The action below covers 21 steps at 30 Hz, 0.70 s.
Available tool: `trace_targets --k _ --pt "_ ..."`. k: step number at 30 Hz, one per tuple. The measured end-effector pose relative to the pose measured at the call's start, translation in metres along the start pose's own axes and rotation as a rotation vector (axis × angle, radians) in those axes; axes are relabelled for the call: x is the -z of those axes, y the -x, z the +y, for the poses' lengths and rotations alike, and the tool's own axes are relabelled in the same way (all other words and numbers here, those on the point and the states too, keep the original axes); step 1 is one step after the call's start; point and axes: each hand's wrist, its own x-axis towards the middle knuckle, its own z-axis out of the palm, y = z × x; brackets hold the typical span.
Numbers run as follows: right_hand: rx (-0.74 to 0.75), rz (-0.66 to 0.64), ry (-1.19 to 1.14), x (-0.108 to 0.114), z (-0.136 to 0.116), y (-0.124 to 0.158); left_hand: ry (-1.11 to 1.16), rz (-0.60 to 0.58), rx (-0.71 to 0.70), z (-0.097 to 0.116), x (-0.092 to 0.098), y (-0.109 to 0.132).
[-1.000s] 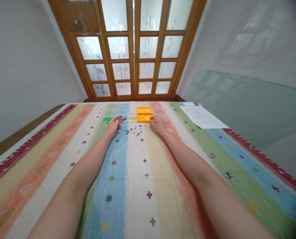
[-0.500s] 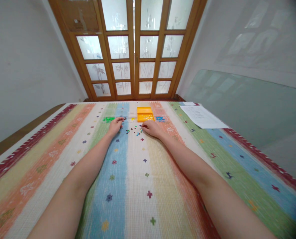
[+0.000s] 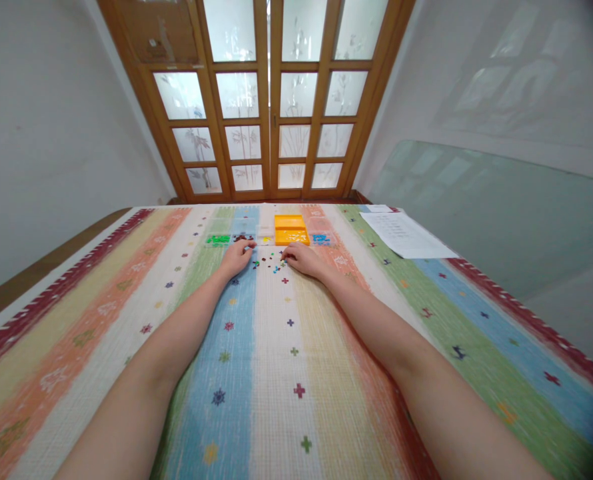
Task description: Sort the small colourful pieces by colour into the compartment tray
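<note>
My left hand (image 3: 236, 258) is just in front of the clear box with dark red pieces (image 3: 243, 238), its thumb and fingertips slightly apart and nothing visible in them. Across from it, my right hand (image 3: 300, 259) rests on the cloth with fingers bent together at the edge of the loose small pieces (image 3: 276, 269); whatever those fingertips hold is too small to make out. The loose pieces are green, blue, dark and other colours. Beyond the hands stand a box of green pieces (image 3: 218, 240), a few yellow pieces (image 3: 266, 239), an orange case (image 3: 292, 237) with pale pieces, and a box of blue pieces (image 3: 321, 239).
A striped, patterned cloth (image 3: 271, 373) covers the table. Printed paper sheets (image 3: 406, 235) lie at the back right. Wooden doors with glass panes (image 3: 271, 120) close off the far side, and a greenish glass panel (image 3: 496, 207) leans along the right wall.
My left hand has drawn back and slightly right from above the dark red pieces, which now show. My right hand has shifted very slightly left.
</note>
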Motion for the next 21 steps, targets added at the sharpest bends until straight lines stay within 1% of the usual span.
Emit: trace_targets --k 7,12,14,17,21 --pt "-0.039 0.042 0.035 0.002 0.001 0.001 -0.009 -0.018 -0.008 -0.001 0.0 0.0" --pt "-0.066 0.04 0.028 0.003 0.001 0.002 -0.045 -0.03 -0.039 -0.001 -0.001 0.0" --pt "-0.114 0.081 -0.002 0.003 0.001 0.003 -0.055 -0.036 -0.04 -0.001 -0.001 0.0" --pt "-0.209 0.178 -0.055 0.002 0.005 0.003 -0.048 -0.042 -0.056 -0.002 -0.001 0.001" --pt "-0.28 0.299 -0.124 0.001 0.014 0.001 -0.044 -0.04 -0.084 -0.003 -0.001 0.001"
